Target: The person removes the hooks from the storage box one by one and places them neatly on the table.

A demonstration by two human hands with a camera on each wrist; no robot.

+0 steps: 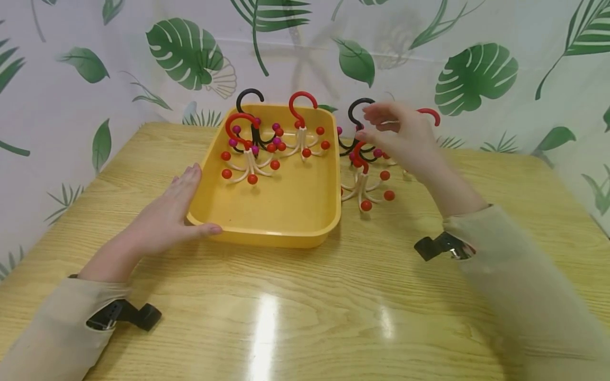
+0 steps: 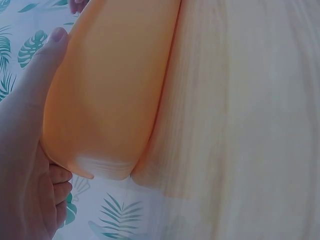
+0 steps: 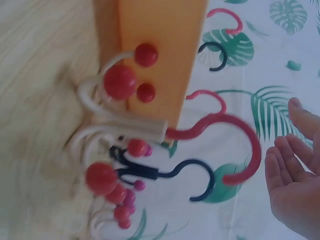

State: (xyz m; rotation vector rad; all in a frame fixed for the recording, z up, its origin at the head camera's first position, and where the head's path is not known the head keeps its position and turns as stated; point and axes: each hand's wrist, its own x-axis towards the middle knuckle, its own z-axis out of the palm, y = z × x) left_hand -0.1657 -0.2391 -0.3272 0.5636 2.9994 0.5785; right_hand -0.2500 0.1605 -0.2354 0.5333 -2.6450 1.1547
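Note:
My left hand [image 1: 164, 214] rests on the front left corner of a yellow plastic tray [image 1: 267, 233], with the thumb along the front rim and straight fingers along the left side. Inside stand two cream multi-arm hooks with red tops, one nearer [image 1: 250, 161] and one farther back [image 1: 301, 140], and a black hook [image 1: 250, 95] with pink balls. My right hand [image 1: 405, 135] hovers holding nothing, fingers loosely bent. Under it, right of the tray, stand a red-topped cream hook [image 3: 145, 125] and a black hook [image 3: 145, 172]. Behind the wrist shows another red hook top [image 1: 430, 115], partly hidden.
The wooden table [image 1: 305, 296] meets a leaf-patterned wall covering [image 1: 295, 47] behind the tray. Each sleeve has a black wrist device, one on the left [image 1: 125, 315] and one on the right [image 1: 443, 246].

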